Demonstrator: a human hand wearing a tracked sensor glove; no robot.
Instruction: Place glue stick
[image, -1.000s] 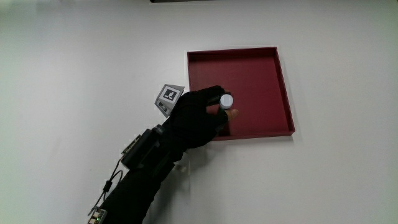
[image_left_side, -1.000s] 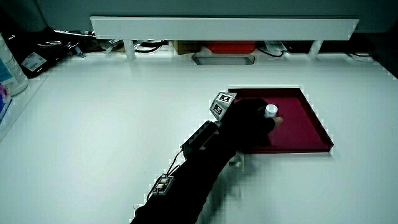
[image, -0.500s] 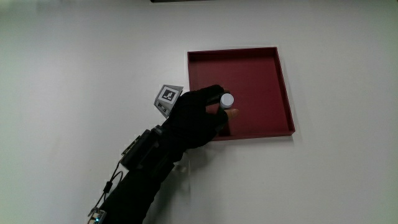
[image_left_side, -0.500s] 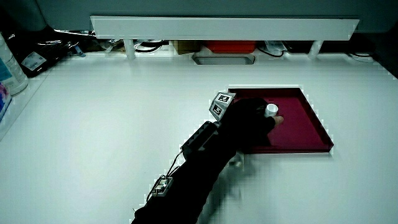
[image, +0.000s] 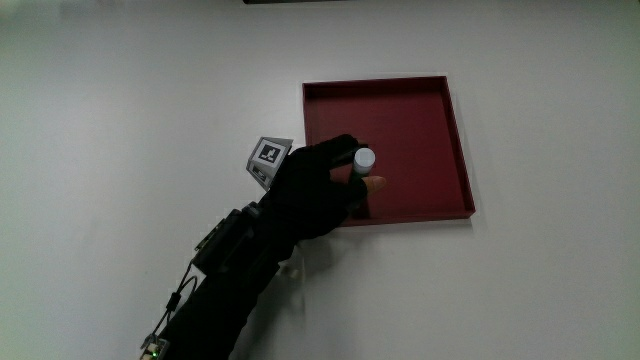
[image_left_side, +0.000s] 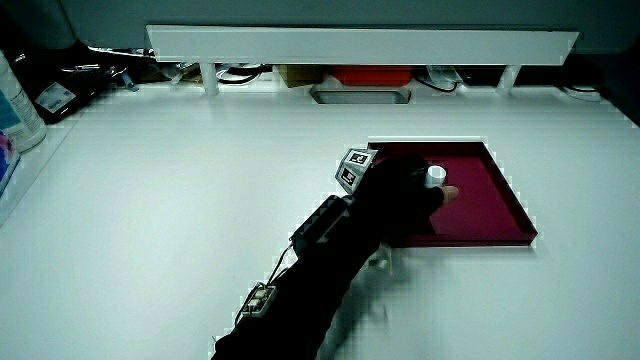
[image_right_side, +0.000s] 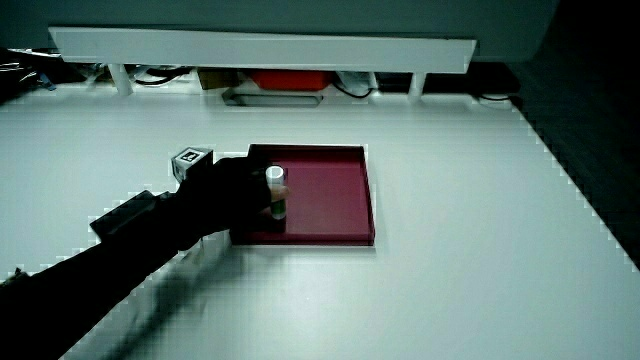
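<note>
A glue stick with a white cap stands upright in the dark red tray, in the part of the tray nearest the person. The gloved hand reaches over the tray's near rim and its fingers are curled around the stick. In both side views the white cap pokes out above the fingers. The stick's lower body shows in a side view, down at the tray floor. The patterned cube sits on the back of the hand.
The tray rests on a white table. A low white partition runs along the table's edge farthest from the person, with cables and a red item under it. Bottles stand at the table's corner.
</note>
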